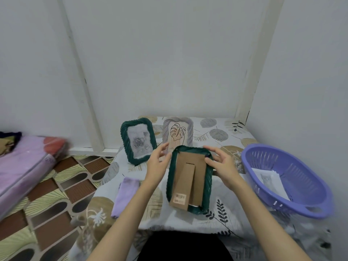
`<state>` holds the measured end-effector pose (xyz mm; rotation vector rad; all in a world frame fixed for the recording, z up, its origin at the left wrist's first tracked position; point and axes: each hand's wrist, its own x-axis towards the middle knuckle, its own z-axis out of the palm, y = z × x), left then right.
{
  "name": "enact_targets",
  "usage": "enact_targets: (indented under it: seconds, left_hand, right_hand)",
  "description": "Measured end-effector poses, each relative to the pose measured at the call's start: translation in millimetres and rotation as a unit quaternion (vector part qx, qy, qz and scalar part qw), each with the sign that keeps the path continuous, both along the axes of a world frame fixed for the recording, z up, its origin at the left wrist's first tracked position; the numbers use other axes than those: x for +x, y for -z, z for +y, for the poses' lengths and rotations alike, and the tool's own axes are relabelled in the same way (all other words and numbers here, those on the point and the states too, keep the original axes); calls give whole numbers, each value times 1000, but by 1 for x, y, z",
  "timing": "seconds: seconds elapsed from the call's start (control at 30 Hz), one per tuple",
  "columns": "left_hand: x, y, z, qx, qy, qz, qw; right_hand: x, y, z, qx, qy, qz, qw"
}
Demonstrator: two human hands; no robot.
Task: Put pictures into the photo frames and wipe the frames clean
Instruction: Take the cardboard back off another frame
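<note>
Nearest the camera, a dark garment (185, 245) fills the bottom edge, with both bare forearms reaching forward over a table covered in a leaf-print cloth (235, 219). Centre of table: green frame (189, 178) lying face down, cardboard backing (191, 172) upward, its brown easel stand (183, 187) running toward the person, a small label at the near end. Left of it on the cloth: folded lilac wiping cloth (125, 195), untouched. Right: purple plastic basket (301, 196) with slotted walls, white printed sheets (271, 182) inside. Left hand (157, 162): fingers straight and spread, hovering at the frame's far-left corner; contact with the frame cannot be told. Right hand (222, 167): fingers loosely extended at the frame's far-right corner, thumb resting near the backing's top edge; no closed grip seen, whether it presses cannot be told. Behind the hands, two frames stand upright: second green frame (138, 141) at left, holding a grey rose picture; pale lilac frame (178, 133) just beside it at right, holding a line-drawn leaf picture. Far left on the patterned floor (62, 187): pink wrapped bundle (28, 162). White wall (169, 63) behind.
</note>
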<state>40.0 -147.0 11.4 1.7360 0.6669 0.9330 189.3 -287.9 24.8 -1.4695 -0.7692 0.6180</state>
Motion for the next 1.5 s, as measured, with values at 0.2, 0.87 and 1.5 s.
enact_targets:
  seconds: [0.2,0.87,1.5]
  left_hand:
    - [-13,10,0,-39,41,25,998]
    - [-3,40,5,46,-66,10,997]
    - [-2,72,9,48,0,144,988]
  right_hand:
    - [-6,18,9,-17,-56,58,997]
    - [-29,39,24,17,71,-32,997]
    - [-4,71,32,-123,83,-54,988]
